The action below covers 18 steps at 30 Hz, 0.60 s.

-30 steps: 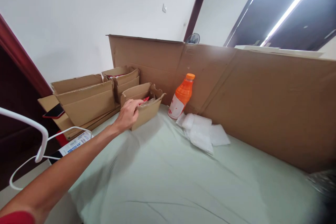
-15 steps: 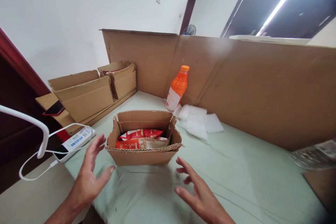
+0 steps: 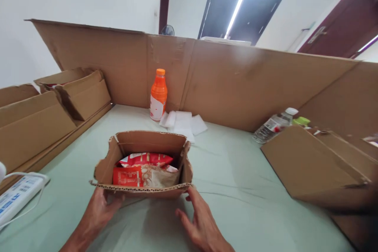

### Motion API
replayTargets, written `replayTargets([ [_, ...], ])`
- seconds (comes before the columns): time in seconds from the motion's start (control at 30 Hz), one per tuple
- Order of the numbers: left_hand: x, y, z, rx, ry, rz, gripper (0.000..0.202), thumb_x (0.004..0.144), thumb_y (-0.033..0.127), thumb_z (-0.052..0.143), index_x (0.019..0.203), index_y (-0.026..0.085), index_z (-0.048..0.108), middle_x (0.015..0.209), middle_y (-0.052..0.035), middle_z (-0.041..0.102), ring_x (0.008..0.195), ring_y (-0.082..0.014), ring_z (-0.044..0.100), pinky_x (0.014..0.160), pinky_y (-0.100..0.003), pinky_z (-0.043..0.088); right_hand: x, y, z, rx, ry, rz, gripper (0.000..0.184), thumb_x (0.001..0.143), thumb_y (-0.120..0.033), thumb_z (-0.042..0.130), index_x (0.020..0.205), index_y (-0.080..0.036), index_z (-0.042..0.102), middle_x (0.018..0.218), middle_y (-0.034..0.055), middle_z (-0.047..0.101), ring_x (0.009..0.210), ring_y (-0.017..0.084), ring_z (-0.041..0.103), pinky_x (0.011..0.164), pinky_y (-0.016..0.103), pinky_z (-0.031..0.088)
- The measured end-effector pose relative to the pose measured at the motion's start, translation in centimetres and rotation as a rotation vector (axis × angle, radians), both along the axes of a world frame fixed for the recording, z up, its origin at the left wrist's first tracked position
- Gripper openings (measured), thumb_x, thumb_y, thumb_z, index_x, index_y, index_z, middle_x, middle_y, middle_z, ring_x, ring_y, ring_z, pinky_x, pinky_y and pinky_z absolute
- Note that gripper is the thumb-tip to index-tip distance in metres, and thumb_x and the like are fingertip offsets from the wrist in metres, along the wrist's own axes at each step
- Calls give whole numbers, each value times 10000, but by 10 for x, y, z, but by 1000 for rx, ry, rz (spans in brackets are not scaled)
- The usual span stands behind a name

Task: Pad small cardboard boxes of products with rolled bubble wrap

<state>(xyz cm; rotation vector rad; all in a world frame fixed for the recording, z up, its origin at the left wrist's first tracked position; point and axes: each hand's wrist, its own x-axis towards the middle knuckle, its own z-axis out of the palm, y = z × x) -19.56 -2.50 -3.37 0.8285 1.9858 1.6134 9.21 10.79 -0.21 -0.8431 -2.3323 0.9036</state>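
Head view: an orange bottle [image 3: 158, 94] and white pads [image 3: 183, 122] sit back by the cardboard wall [image 3: 236, 82], with a water bottle [image 3: 273, 124] lying off to the right and a power strip [image 3: 17, 199] at the left. The open box [image 3: 147, 143] of snack packets [image 3: 141, 169] sits mid-tabletop [image 3: 236, 173]. The left hand [image 3: 99, 210] and right hand [image 3: 201, 224] touch its front wall, each grip spread and pinching nothing.

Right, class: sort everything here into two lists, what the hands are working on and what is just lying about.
In hand: small box, touched at its front by left hand and right hand; snack packets inside it.

Lying about: orange bottle, white pads, water bottle, power strip, boxes at left, flat box at right, cardboard wall.
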Motion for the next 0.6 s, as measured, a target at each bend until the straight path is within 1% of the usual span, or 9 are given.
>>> replayTargets([
  [0.07, 11, 18, -1, -12, 5, -17, 633, 634, 559, 781, 1119, 183, 629, 1108, -140, 719, 1092, -372, 656, 1010, -524, 507, 14, 3, -1, 11, 3, -65, 655, 863, -314, 552, 1494, -275, 382, 1327, 115, 621, 1138, 306, 649, 944, 426, 571],
  [0.17, 25, 41, 0, 6, -26, -19, 699, 637, 606, 773, 1160, 180, 590, 1137, -149, 700, 1115, -373, 644, 1016, -525, 501, 21, 13, -3, 12, 19, -126, 582, 872, -310, 528, 1448, -285, 450, 1252, 103, 657, 1046, 284, 678, 863, 390, 602],
  [0.27, 35, 52, -5, 59, -55, 20, 746, 688, 657, 719, 1233, 179, 541, 1147, -137, 690, 1118, -357, 648, 1019, -506, 506, 22, 36, -3, -12, 23, -118, 525, 882, -306, 511, 1406, -272, 525, 1125, 93, 713, 944, 262, 699, 827, 368, 605],
  [0.33, 37, 52, -12, 46, -60, 31, 754, 694, 683, 703, 1238, 182, 558, 1061, -114, 712, 1091, -358, 663, 1015, -498, 516, 22, 63, 2, -12, 16, -88, 428, 899, -322, 503, 1304, -260, 626, 1103, 90, 735, 967, 265, 699, 867, 383, 589],
  [0.37, 37, 51, -16, 30, -58, 35, 753, 693, 695, 697, 1231, 183, 576, 1008, -105, 723, 1079, -365, 670, 1014, -502, 520, 21, 81, 6, -2, 17, -96, 383, 907, -333, 499, 1241, -253, 667, 1116, 89, 740, 997, 269, 695, 886, 393, 579],
  [0.43, 36, 47, -23, 7, -63, 42, 771, 685, 714, 693, 1240, 187, 600, 944, -94, 739, 1084, -383, 672, 1014, -522, 523, 14, 121, 17, 31, 11, -164, 340, 907, -343, 488, 1134, -225, 712, 1130, 95, 744, 1023, 271, 690, 877, 394, 570],
  [0.5, 33, 45, -31, -17, -89, 58, 827, 648, 733, 712, 1281, 213, 604, 915, -81, 756, 1087, -401, 674, 978, -547, 548, -3, 164, 32, 58, -41, -247, 335, 897, -318, 465, 1078, -199, 719, 1090, 96, 756, 966, 253, 701, 814, 365, 570],
  [0.6, 26, 46, -39, -50, -126, 74, 872, 587, 774, 720, 1307, 294, 616, 850, -44, 775, 1026, -415, 697, 872, -583, 598, -48, 218, 50, 82, -149, -272, 301, 887, -313, 494, 1059, -200, 714, 1005, 73, 767, 902, 233, 703, 798, 341, 544],
])
